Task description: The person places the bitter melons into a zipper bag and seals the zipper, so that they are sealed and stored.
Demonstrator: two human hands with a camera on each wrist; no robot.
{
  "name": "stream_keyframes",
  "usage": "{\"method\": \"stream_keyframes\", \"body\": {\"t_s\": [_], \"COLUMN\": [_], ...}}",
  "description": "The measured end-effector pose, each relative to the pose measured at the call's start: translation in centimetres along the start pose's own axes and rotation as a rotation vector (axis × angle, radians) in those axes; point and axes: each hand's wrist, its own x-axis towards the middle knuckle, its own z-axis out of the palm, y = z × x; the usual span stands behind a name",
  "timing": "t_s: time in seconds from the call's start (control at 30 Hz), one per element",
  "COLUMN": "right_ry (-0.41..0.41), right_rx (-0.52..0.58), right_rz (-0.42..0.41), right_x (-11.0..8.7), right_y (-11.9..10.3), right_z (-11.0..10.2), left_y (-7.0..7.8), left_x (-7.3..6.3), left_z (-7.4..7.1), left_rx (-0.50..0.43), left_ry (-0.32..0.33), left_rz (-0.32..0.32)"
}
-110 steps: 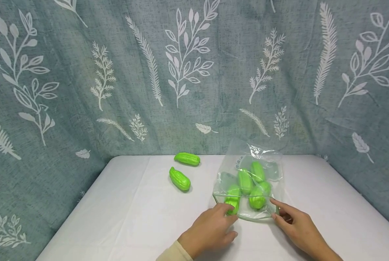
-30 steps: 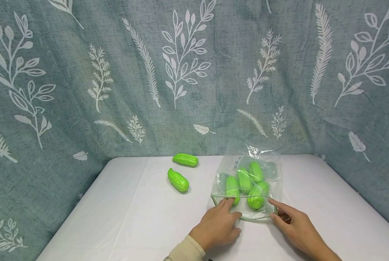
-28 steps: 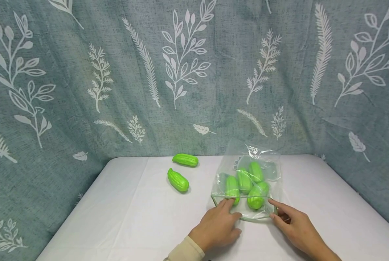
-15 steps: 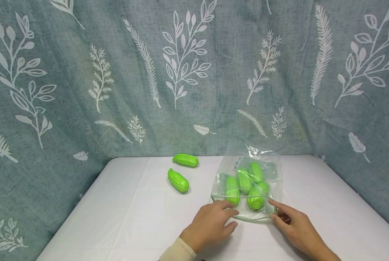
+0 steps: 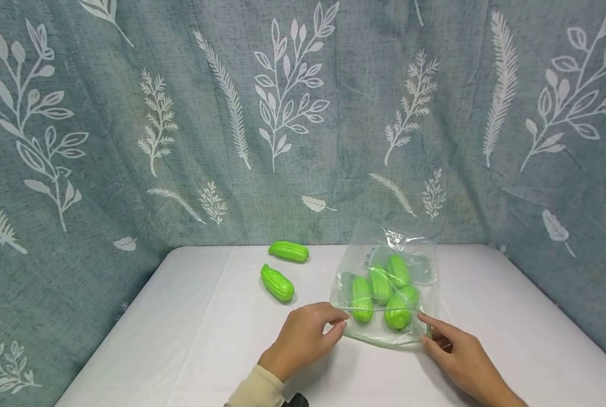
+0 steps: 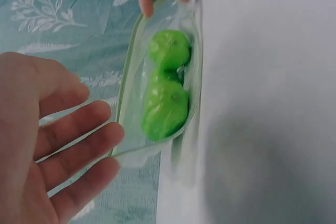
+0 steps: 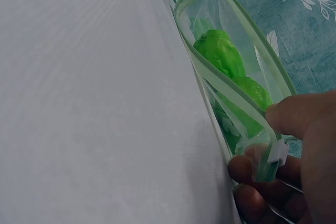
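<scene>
A clear zip bag (image 5: 376, 334) with a green-edged mouth lies on the table, its mouth held open toward me. Several green ridged vegetables (image 5: 361, 299), shaped like short bitter melons, lie inside it. My right hand (image 5: 458, 351) pinches the right corner of the mouth, by a white slider (image 7: 277, 151). At the left corner is my left hand (image 5: 305, 334), with nothing in its grasp. In the left wrist view its fingers (image 6: 79, 153) are loosely extended, tips right at the bag's edge.
Two more green vegetables lie loose left of the bag, one (image 5: 277, 282) nearer and one (image 5: 289, 251) by the back edge. A leaf-patterned blue-green curtain (image 5: 221, 141) hangs behind and beside the white table (image 5: 196, 328).
The leftmost vegetable has gone deeper into the bag, pushed by my left hand. That hand has since drawn out of the mouth and moved left to its corner. My right hand keeps its pinch.
</scene>
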Motion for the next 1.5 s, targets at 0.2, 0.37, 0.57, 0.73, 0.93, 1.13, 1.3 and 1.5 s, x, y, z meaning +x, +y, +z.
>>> {"method": "stream_keyframes", "body": {"t_s": [0.2, 0.37, 0.57, 0.73, 0.93, 1.13, 1.3, 1.5], "right_ry": [0.0, 0.002, 0.005, 0.008, 0.012, 0.009, 0.003, 0.002], "right_rx": [-0.002, 0.008, 0.009, 0.006, -0.004, -0.002, 0.004, 0.0], "right_rz": [0.006, 0.001, -0.004, -0.008, -0.012, -0.002, 0.004, 0.012], "right_x": [-0.1, 0.0, 0.0, 0.1, 0.1, 0.0, 0.0, 0.0], "right_y": [0.0, -0.1, -0.3, -0.4, -0.4, -0.3, -0.2, -0.2], "right_z": [0.1, 0.2, 0.4, 0.3, 0.1, 0.1, 0.2, 0.0], "left_y": [-0.9, -1.5, -2.0, -2.2, -2.5, -2.9, -3.3, -4.0], "left_x": [0.0, 0.0, -0.1, -0.1, -0.1, -0.3, -0.4, -0.5], "left_z": [-0.6, -1.1, -1.4, -1.5, -1.6, -1.6, -1.8, -1.7], "left_rx": [-0.051, -0.078, -0.1, -0.127, -0.153, -0.16, -0.161, -0.178], "left_ry": [0.007, 0.019, 0.028, 0.036, 0.041, 0.059, 0.069, 0.078], "left_rz": [-0.055, -0.098, -0.137, -0.174, -0.216, -0.244, -0.263, -0.28]}}
